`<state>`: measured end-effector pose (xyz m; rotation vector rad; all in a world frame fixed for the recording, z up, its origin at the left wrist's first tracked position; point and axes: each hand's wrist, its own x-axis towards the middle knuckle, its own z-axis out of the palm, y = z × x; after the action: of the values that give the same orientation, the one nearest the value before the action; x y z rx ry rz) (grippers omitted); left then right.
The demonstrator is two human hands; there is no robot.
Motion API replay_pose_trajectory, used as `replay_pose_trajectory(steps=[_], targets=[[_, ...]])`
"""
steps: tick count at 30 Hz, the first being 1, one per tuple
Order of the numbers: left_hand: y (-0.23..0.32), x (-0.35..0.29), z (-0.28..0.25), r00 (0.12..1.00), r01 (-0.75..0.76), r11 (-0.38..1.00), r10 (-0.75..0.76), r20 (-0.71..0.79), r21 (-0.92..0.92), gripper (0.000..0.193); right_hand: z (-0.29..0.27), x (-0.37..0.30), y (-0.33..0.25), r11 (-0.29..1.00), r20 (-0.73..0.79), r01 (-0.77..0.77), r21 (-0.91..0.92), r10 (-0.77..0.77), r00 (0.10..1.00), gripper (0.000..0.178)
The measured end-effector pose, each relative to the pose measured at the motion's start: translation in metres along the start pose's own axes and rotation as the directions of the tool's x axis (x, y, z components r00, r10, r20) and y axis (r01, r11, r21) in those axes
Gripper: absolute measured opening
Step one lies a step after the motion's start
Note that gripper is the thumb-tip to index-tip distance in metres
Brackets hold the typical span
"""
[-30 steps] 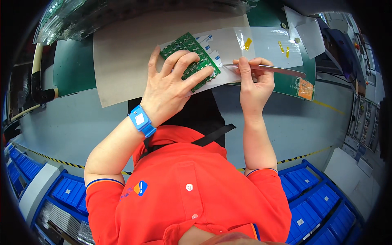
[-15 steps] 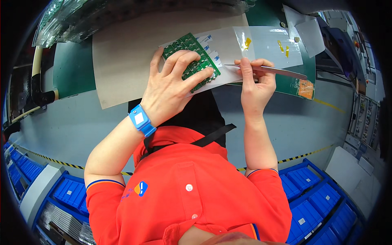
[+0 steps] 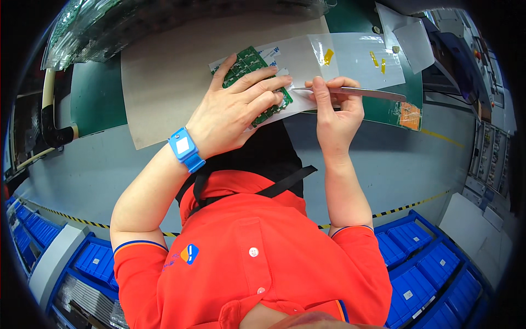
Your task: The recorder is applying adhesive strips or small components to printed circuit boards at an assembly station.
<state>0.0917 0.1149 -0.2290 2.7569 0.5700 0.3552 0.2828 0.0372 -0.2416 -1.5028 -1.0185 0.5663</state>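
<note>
A green circuit board (image 3: 247,60) lies slanted on a pale sheet, with a white backing strip (image 3: 269,53) with blue print partly under it. Across the board rests my left hand (image 3: 233,107), fingers stretched out and pressing on its face; they hide much of it. My right hand (image 3: 337,112) is closed around metal tweezers (image 3: 372,93), thumb on top. The tweezers' tip points left, close to the board's right edge and my left fingertips. Whether the tip grips anything is too small to tell. A blue wrist strap (image 3: 183,147) is on my left wrist.
A clear film (image 3: 359,74) with yellow tape pieces (image 3: 327,57) lies to the right on the green table (image 3: 98,101). Plastic-wrapped boards (image 3: 82,38) stand at the far left. Orange tape (image 3: 409,116) marks the right corner. Blue bins (image 3: 408,290) stand behind me.
My left fingers have shifted over the board; the fingertips now reach its right edge. The board has moved slightly. My right hand has drifted a little left with the tweezers.
</note>
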Motion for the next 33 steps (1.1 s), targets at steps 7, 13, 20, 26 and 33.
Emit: replay_pose_trajectory(steps=[7, 13, 20, 26, 33], targets=[[0.000, 0.001, -0.001, 1.000, -0.004, 1.000, 0.004, -0.022, -0.018, 0.045, -0.001, 0.003, -0.007, 1.000, -0.021, -0.004, 0.008, 0.004, 1.000, 0.018], [0.000, 0.000, 0.001, 1.000, 0.010, 1.000, -0.011, -0.022, -0.025, 0.045, 0.001, 0.001, -0.001, 0.999, -0.036, 0.023, 0.034, -0.022, 0.999, 0.018], [0.000, 0.000, 0.000, 1.000, 0.003, 1.000, -0.004, -0.026, -0.017, 0.044, 0.000, 0.000, -0.002, 1.000, -0.020, 0.005, 0.023, -0.005, 1.000, 0.018], [0.000, 0.001, -0.002, 1.000, 0.005, 0.999, -0.006, -0.025, -0.034, 0.044, 0.000, 0.013, -0.014, 0.983, 0.020, -0.150, 0.109, 0.148, 0.989, 0.018], [0.000, 0.001, 0.000, 1.000, 0.003, 1.000, -0.003, -0.028, -0.020, 0.046, -0.007, 0.015, -0.014, 0.965, 0.079, -0.218, 0.143, 0.208, 0.975, 0.017]])
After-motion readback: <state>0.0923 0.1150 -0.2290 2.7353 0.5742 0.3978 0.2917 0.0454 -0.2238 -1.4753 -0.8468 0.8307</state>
